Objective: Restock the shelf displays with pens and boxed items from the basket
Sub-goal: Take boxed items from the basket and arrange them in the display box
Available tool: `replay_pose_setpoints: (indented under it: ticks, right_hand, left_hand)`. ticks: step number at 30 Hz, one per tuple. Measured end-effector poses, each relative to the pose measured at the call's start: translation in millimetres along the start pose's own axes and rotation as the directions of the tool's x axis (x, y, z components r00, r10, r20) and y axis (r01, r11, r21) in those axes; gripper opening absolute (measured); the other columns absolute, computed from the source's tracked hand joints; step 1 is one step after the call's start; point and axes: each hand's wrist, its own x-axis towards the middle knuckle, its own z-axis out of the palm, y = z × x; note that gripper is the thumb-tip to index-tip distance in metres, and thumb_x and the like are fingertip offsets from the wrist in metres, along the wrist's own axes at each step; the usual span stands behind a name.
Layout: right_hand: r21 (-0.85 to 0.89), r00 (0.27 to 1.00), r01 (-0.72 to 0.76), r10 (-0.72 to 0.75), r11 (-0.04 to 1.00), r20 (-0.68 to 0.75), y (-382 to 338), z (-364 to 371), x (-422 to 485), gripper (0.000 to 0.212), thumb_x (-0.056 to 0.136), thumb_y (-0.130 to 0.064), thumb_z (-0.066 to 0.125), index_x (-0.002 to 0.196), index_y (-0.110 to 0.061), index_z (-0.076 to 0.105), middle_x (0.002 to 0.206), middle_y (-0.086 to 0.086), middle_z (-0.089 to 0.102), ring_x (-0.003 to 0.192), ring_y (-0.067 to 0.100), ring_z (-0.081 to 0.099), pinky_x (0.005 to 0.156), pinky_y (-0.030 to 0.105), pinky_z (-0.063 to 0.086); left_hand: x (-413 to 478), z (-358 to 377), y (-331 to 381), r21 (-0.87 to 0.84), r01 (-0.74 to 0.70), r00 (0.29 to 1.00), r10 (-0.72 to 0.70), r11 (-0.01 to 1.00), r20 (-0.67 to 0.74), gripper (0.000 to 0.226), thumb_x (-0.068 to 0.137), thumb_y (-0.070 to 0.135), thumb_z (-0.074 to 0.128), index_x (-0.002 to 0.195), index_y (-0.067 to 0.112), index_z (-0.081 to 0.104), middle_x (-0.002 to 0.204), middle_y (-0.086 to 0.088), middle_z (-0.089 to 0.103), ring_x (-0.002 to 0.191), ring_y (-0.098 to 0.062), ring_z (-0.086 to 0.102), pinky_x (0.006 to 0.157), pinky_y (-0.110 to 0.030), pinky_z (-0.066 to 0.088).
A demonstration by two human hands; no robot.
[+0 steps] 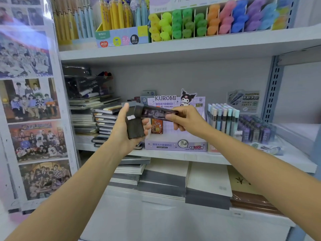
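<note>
My left hand (125, 129) grips a stack of dark flat boxes (134, 125) upright in front of the middle shelf. My right hand (184, 119) pinches one dark box (159, 113) by its right end and holds it level, its left end touching the top of the stack. Behind both hands stands the purple Kuromi display box (175, 145) on the middle shelf, with one orange-brown box (157, 126) upright inside it. The basket is out of view.
Stacked notebooks (102, 119) fill the shelf's left side. Pastel pens (223, 117) and purple lead cases (257, 129) stand to the right of the display. Highlighters (208, 21) and yellow pens (118, 14) line the upper shelf. Paper pads (165, 176) lie below. Photo posters (31, 101) cover the left wall.
</note>
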Motion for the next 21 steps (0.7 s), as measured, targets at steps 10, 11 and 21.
replay_pose_setpoints:
  ticks: [10, 11, 21]
  right_hand:
    - [0.072, 0.957, -0.221, 0.201, 0.973, 0.211, -17, 4, -21, 0.048, 0.089, -0.052, 0.058, 0.086, -0.006, 0.07, 0.058, -0.003, 0.058, 0.047, 0.008, 0.044, 0.057, 0.021, 0.041]
    - [0.02, 0.962, -0.21, 0.203, 0.977, 0.181, -20, 3, -20, 0.048, 0.089, -0.054, 0.054, 0.087, -0.009, 0.07, 0.063, -0.006, 0.06, 0.051, 0.006, 0.046, 0.064, 0.023, 0.043]
    - [0.023, 0.996, -0.045, 0.047, 0.999, -0.07, -26, 10, 7, 0.019, 0.094, -0.015, 0.062, 0.112, -0.016, 0.058, 0.085, -0.002, 0.065, 0.079, 0.01, 0.062, 0.067, 0.018, 0.052]
  left_hand:
    - [-6, 13, -14, 0.191, -0.251, 0.964, 0.262, 0.949, -0.037, 0.006, 0.085, 0.011, 0.071, 0.09, 0.011, 0.067, 0.067, -0.005, 0.069, 0.053, -0.011, 0.063, 0.054, -0.023, 0.055]
    - [-6, 11, -14, 0.256, -0.265, 0.959, 0.281, 0.93, -0.027, 0.007, 0.084, 0.011, 0.072, 0.089, 0.011, 0.067, 0.068, -0.006, 0.07, 0.053, -0.011, 0.063, 0.055, -0.024, 0.056]
    - [-2, 7, -17, 0.416, -0.277, 0.959, 0.276, 0.866, 0.064, 0.011, 0.09, 0.015, 0.067, 0.1, 0.013, 0.066, 0.086, -0.006, 0.076, 0.068, -0.017, 0.072, 0.063, -0.029, 0.061]
